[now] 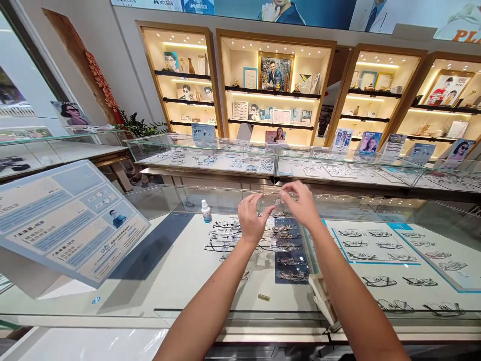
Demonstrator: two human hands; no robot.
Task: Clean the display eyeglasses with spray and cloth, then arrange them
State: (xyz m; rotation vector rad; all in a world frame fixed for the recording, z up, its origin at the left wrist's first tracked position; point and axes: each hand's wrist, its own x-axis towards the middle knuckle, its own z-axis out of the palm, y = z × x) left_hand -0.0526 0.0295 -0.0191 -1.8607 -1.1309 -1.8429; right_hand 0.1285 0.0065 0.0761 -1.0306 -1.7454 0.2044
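Observation:
Both hands are raised over the glass display case, a small gap between them. My left hand (251,216) has its thumb and fingers curved apart, with nothing visible between them. Just to its right, my right hand (299,202) is bent inward, fingers curled toward the left one; whether it holds something small and clear I cannot make out. Beneath them, rows of eyeglasses (221,245) lie in the case, some on a dark blue panel (280,275). A small white bottle (206,211) stands left of the hands.
A large blue and white sign (71,220) leans at the left. More eyeglasses (379,281) lie in the case at right. Beyond is another glass counter (210,168) with small signs, then lit shelves (276,93). A small gold piece (263,297) lies near the front edge.

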